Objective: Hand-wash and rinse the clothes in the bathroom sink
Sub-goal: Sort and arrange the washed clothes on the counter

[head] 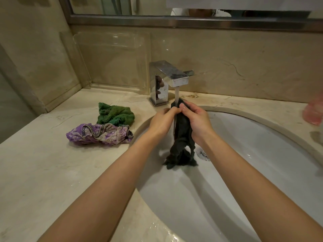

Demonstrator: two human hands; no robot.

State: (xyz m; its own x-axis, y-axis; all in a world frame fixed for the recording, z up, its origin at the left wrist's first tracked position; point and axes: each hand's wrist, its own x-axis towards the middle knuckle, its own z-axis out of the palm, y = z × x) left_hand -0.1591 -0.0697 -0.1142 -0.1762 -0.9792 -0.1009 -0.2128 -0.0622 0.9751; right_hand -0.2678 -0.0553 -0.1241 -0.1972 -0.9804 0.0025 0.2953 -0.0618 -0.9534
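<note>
The left hand (161, 122) and the right hand (196, 119) meet just in front of the square chrome tap (170, 78), both closed on the upper end of a dark, wet cloth garment (181, 137). The left hand pinches the cloth's edge with curled fingers, knuckles turned toward the tap; the right hand wraps its fingers and thumb round the bunched top of the cloth from the other side, so the two hands touch or nearly touch there. A thin stream of water (176, 93) runs from the tap's spout straight onto the top of the garment, which hangs down from the hands in a twisted length, its lower folds reaching the white oval basin (262, 154) just beside the metal drain (202, 153). To the left of the tap, on the beige marble counter (43, 163), lies a crumpled green towelling cloth (115, 114), and nearer the viewer, touching it, a bunched purple patterned garment (99, 134) close to the basin's rim. Farther left of the tap a clear plastic shelf (111, 41) stands against the wall. Far to the right of the tap, at the frame's edge, sits a blurred pink object (313, 114) on the counter. Above the tap runs the metal frame of a mirror (174, 20).
</note>
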